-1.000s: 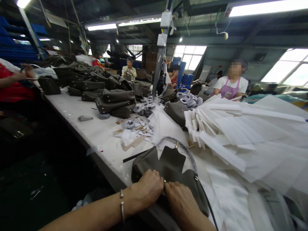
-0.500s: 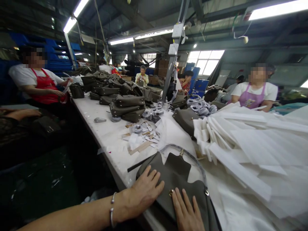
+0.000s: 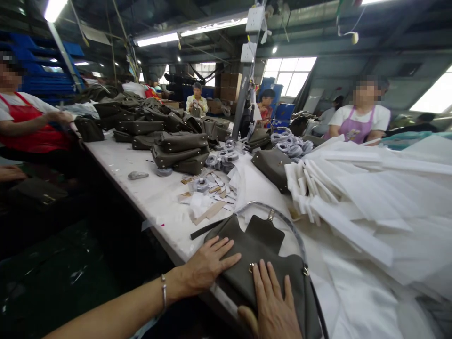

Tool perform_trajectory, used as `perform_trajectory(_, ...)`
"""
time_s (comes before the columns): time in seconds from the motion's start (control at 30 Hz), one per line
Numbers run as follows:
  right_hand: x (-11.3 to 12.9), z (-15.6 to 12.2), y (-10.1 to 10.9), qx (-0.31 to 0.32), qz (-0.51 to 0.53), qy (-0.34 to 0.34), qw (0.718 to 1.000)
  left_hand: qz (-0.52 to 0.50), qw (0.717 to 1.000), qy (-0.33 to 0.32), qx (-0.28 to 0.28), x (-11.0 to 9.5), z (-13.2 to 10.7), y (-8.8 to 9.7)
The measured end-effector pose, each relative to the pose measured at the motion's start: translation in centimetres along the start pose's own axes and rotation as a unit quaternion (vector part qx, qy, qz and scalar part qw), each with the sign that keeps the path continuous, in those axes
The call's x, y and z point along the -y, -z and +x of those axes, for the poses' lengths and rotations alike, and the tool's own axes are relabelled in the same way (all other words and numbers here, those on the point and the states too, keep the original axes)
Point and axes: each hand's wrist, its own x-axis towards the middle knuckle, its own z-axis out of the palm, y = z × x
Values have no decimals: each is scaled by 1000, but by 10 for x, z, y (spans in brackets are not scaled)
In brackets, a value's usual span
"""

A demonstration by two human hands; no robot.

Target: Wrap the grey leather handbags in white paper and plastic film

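A grey-green handbag [image 3: 247,256] lies flat on the near edge of the long white table [image 3: 148,193], its flap open toward the far side and its strap curving round it. My left hand [image 3: 206,263] rests flat on the bag's left part, fingers spread. My right hand [image 3: 273,303] lies flat on the bag's front, fingers stretched out, just below a small gold clasp [image 3: 251,268]. Neither hand holds anything.
A big heap of white fabric sheets [image 3: 370,197] fills the table's right side. Stacked grey-green bags [image 3: 180,148], tape rolls [image 3: 222,157] and paper scraps [image 3: 208,193] lie further back. A person in a red apron [image 3: 28,127] sits at left, one in a purple apron [image 3: 358,120] at right.
A second ago both hands were curled together at the bag's near edge; now they lie flat and spread on it. The view has also swung slightly.
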Motion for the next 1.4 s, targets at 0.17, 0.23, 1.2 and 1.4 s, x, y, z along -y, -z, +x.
perform_trajectory(0.17, -7, 21, 42, 122, 92, -28, 988, -66, 994, 39, 77, -9, -1, 2)
perform_trajectory(0.23, -13, 36, 58, 165, 115, -36, 979, -71, 992, 43, 91, -15, 4, -2)
perform_trajectory(1.2, -56, 162, 90, 11, 318, -165, 934, -163, 986, -8, -37, -25, 65, -23)
perform_trajectory(1.4, -54, 271, 59, 60, 174, -243, 952, -123, 989, -1, -82, -25, 69, -39)
